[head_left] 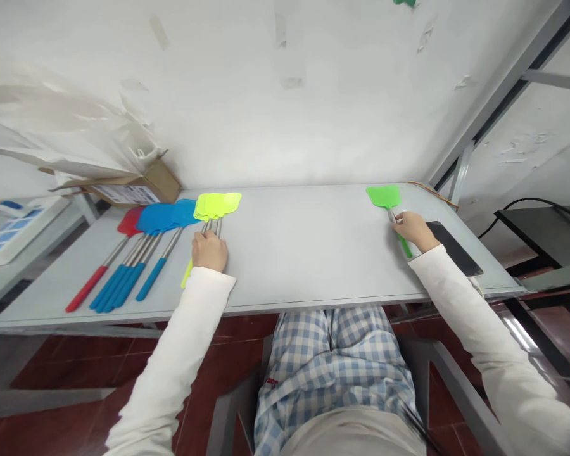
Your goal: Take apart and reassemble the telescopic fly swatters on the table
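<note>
Several yellow fly swatters (218, 204) lie bunched on the table, heads toward the wall. My left hand (209, 251) is closed around their metal shafts and hides most of the handles. At the right side a green fly swatter (384, 196) has its shaft between the fingers of my right hand (412, 229), its green grip pointing toward me. Left of the yellow ones are several blue fly swatters (159, 217), overlapping at the heads. A red fly swatter (86, 288) lies outermost on the left, its head partly under the blue ones.
The grey table (299, 253) backs onto a white wall. An open cardboard box (159, 183) stands at its back left corner. A dark flat tablet-like object (453, 248) lies beside my right wrist. A metal frame (463, 168) and a dark shelf (544, 234) stand at the right.
</note>
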The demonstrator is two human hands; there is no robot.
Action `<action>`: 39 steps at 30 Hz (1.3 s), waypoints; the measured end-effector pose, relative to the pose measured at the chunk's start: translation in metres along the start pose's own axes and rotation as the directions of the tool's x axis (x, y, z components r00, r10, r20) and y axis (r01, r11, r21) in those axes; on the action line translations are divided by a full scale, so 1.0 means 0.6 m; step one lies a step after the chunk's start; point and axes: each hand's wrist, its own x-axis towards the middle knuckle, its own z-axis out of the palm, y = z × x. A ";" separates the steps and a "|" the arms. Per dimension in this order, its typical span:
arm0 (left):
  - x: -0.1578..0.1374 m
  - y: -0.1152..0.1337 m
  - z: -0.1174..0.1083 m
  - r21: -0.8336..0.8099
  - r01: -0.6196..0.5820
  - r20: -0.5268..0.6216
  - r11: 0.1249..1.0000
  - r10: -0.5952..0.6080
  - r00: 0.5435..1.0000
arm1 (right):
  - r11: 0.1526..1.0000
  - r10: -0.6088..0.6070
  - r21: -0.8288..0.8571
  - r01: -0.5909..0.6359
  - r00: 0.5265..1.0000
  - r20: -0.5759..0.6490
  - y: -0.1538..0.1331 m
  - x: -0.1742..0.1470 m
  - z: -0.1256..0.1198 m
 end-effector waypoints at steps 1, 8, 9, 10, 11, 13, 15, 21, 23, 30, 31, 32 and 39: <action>0.003 -0.002 0.000 0.004 -0.015 -0.015 1.000 0.015 1.000 | 1.000 0.008 -0.018 -0.008 1.000 -0.001 0.000 0.000 0.000; 0.018 -0.010 -0.004 -0.035 -0.018 0.036 0.999 0.019 0.999 | 0.999 0.023 -0.042 -0.022 1.000 0.003 0.005 -0.006 -0.004; 0.015 -0.008 -0.006 -0.050 -0.023 0.043 0.998 0.025 0.999 | 0.999 0.023 -0.035 -0.023 1.000 0.005 0.002 -0.010 -0.006; 0.009 -0.005 -0.009 -0.068 -0.032 0.050 0.997 0.036 0.998 | 0.999 0.029 -0.032 -0.029 1.000 -0.007 -0.002 -0.015 -0.008; 0.001 0.000 -0.012 -0.087 -0.046 0.053 0.995 0.051 0.997 | 0.999 0.034 -0.031 -0.035 0.999 -0.034 -0.009 -0.021 -0.010; -0.019 0.016 -0.021 -0.127 -0.093 0.053 0.987 0.101 0.994 | 1.000 0.006 -0.013 -0.008 0.993 -0.116 -0.030 -0.034 -0.014; -0.041 0.040 -0.029 -0.178 -0.160 0.024 0.971 0.167 0.986 | 0.987 -0.127 0.078 0.138 0.982 -0.138 -0.063 -0.047 -0.014; -0.066 0.138 -0.026 -0.519 -0.425 -0.017 0.742 0.488 0.872 | 0.532 -0.653 0.786 0.316 0.744 0.142 -0.191 -0.060 0.017; -0.064 0.166 -0.015 -0.611 -0.419 0.038 0.672 0.553 0.832 | 0.270 -0.634 0.953 0.139 0.771 0.068 -0.227 -0.056 0.027; -0.065 0.220 0.018 -0.613 -0.417 0.049 0.671 0.559 0.828 | -0.201 -0.362 0.979 -0.014 0.930 -0.061 -0.272 -0.052 0.021; -0.063 0.225 0.020 -0.578 -0.440 0.026 0.688 0.554 0.832 | -0.193 -0.343 0.981 -0.018 0.938 -0.051 -0.270 -0.052 0.018; -0.062 0.229 0.022 -0.540 -0.463 0.013 0.703 0.557 0.830 | -0.185 -0.327 0.982 -0.023 0.944 -0.039 -0.267 -0.051 0.015; -0.059 0.242 0.015 -0.388 -0.519 0.030 0.761 0.574 0.819 | -0.190 -0.362 0.981 -0.041 0.932 -0.031 -0.245 -0.038 -0.003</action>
